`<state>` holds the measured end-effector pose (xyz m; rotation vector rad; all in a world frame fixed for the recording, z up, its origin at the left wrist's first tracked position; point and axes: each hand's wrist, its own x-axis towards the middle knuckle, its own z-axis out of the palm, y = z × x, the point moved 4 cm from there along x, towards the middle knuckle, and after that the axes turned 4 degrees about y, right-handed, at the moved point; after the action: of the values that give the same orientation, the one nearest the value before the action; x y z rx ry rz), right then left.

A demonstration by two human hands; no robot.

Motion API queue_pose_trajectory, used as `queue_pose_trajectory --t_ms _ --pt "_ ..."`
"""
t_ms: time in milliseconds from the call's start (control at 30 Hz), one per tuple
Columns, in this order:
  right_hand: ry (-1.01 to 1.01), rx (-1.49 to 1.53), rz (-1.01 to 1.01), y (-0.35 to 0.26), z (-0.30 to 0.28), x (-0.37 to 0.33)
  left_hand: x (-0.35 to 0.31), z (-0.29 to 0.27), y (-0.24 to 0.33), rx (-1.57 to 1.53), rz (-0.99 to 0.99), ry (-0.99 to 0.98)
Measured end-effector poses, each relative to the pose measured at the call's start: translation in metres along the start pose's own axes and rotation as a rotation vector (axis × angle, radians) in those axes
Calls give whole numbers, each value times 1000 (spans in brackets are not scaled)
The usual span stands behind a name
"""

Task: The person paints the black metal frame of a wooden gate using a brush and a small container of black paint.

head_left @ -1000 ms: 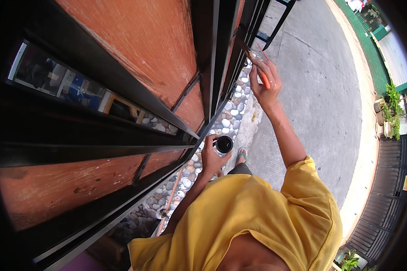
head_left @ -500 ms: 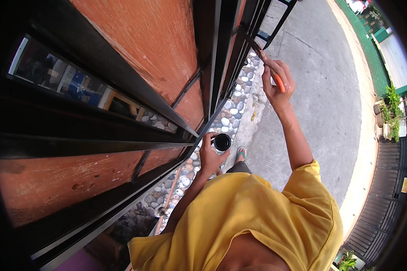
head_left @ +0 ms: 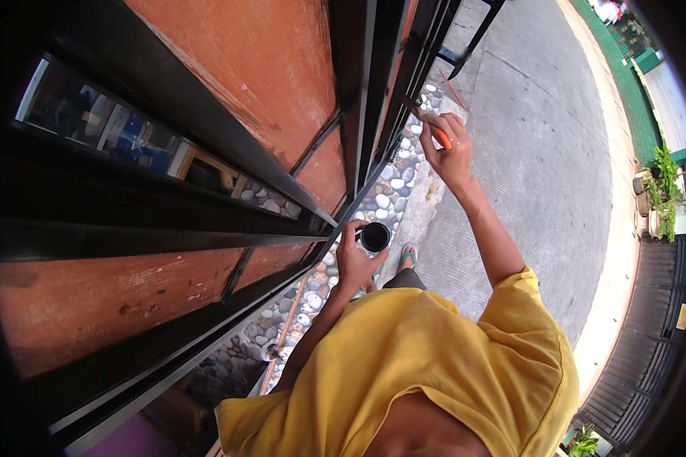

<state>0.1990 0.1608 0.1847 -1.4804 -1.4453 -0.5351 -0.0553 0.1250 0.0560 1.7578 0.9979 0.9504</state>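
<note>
orange-handled brush (head_left: 441, 139) at 1 o'clock from the dark-filled cup (head_left: 386, 244); right hand (head_left: 455, 155) grips it, tip end toward 11 o'clock, by black metal frame (head_left: 351, 76), contact can't tell. left hand (head_left: 354, 263) wraps the cup from 7 o'clock. pebble strip (head_left: 383, 201) beneath. from cup: orange panel (head_left: 259, 76) 11 o'clock, grey pavement (head_left: 526, 167) 2 o'clock.

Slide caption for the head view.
Left hand holds a container, right hand an orange-handled brush, by a black frame.
</note>
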Motion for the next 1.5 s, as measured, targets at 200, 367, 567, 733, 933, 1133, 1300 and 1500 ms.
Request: queue_pose_trajectory --t_ms 200,367,567,733,933,1133,1300,1500 --pt "-406 91 228 52 76 -78 -2 -1 0 -14 2 -15" --pt "-445 108 296 68 98 -89 -6 -3 -2 13 -25 -15" --pt "-429 100 303 71 98 -92 -7 -3 -2 4 -2 -14" --pt "-80 71 234 35 61 -60 -10 -7 -7 12 -1 11" --pt "-258 56 204 48 73 -97 -9 -5 0 20 -9 -11" --pt "-326 81 176 49 75 -45 -9 -6 -12 -15 36 -11" --pt "-406 96 221 35 27 47 -5 -3 -6 12 59 -5" --pt "-364 -36 87 -24 -37 143 -3 1 1 -44 36 0"
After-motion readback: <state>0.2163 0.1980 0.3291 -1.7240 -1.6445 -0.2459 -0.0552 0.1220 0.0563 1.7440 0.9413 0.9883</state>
